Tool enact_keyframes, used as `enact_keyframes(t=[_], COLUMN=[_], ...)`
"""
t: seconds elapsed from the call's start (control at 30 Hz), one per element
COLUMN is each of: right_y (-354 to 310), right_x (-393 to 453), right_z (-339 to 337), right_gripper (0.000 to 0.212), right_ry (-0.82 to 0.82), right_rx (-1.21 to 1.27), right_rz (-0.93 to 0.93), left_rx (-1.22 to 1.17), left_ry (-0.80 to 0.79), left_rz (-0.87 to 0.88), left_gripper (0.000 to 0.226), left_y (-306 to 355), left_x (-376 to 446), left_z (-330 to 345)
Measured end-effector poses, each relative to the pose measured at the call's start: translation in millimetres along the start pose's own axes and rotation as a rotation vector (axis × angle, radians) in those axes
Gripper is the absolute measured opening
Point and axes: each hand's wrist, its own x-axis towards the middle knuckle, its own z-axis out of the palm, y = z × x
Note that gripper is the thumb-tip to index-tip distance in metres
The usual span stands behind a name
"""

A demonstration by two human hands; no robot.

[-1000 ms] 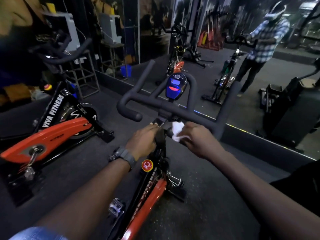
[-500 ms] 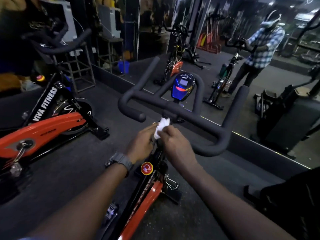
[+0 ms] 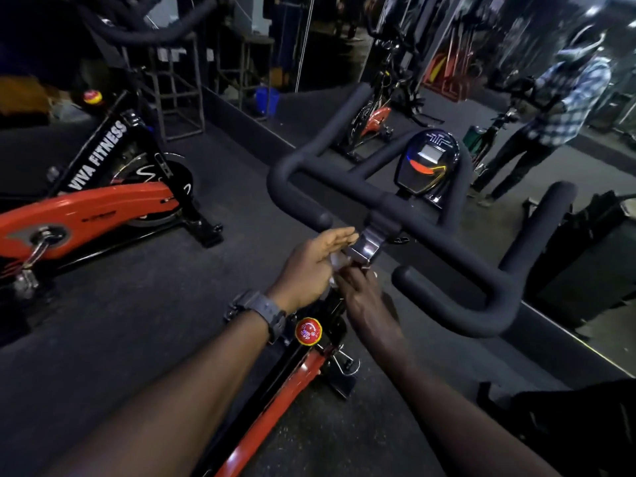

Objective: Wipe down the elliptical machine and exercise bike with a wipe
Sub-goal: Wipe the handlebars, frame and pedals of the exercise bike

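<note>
At the far left a second spin bike [image 3: 86, 215], red and black with the words VIVA FITNESS on its frame, is cut by the picture edge, and its handlebar at the top is lost in darkness. Behind it stand metal racks [image 3: 179, 94], and near them on the floor is a small blue container [image 3: 266, 99]; what it holds cannot be seen. In the middle the left hand [image 3: 311, 265], with a dark wristwatch [image 3: 263, 313] on its wrist, is held flat with the fingers straight and pressed together, reaching toward the chrome clamp [image 3: 366, 246] under the handlebar [image 3: 395, 208] of the exercise bike [image 3: 275, 418]. The white wipe [image 3: 335, 261] is between the two hands, just beside the clamp, and only a small part of it shows. The right hand [image 3: 364, 297] covers the rest; its fingers bend toward the wipe, but I cannot tell whether they pinch it. Below the hands is a red resistance knob [image 3: 308, 331] on the frame. Above the handlebar sits the blue console [image 3: 428, 163]. At the right, the wall mirror [image 3: 585, 173] shows a blurred person in a checked shirt [image 3: 568, 94], and dark equipment at the edge is hard to make out.
</note>
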Motion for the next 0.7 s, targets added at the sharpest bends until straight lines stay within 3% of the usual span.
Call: enact_keyframes(t=[0.13,0.3,0.4,0.53,0.7], right_y=[18.3,11.8,0.5,-8.2,-6.6], right_x=[12.9,9.1,3.5,9.3,6.8], right_z=[37.8,22.8,47.5,63.5,75.8], right_gripper=[0.050,0.016,0.020,0.012,0.015], right_ry=[-0.117,0.136,0.364,0.407,0.471], right_rx=[0.191,0.301,0.390,0.566,0.642], right_rz=[0.047,0.284,0.446,0.664,0.669], left_rx=[0.116,0.227,0.300,0.346,0.241], left_ry=[-0.006,0.032,0.025,-0.020,-0.045], left_rz=[0.025,0.015,-0.004,-0.017,-0.141], left_gripper=[0.067,0.067,0.067,0.058,0.068], left_y=[-6.0,-12.1,-23.3,-33.3,-61.0], left_x=[-8.7,-8.6,-11.7,-20.8,-14.7], left_z=[-0.6,3.5,8.9,14.3,10.8])
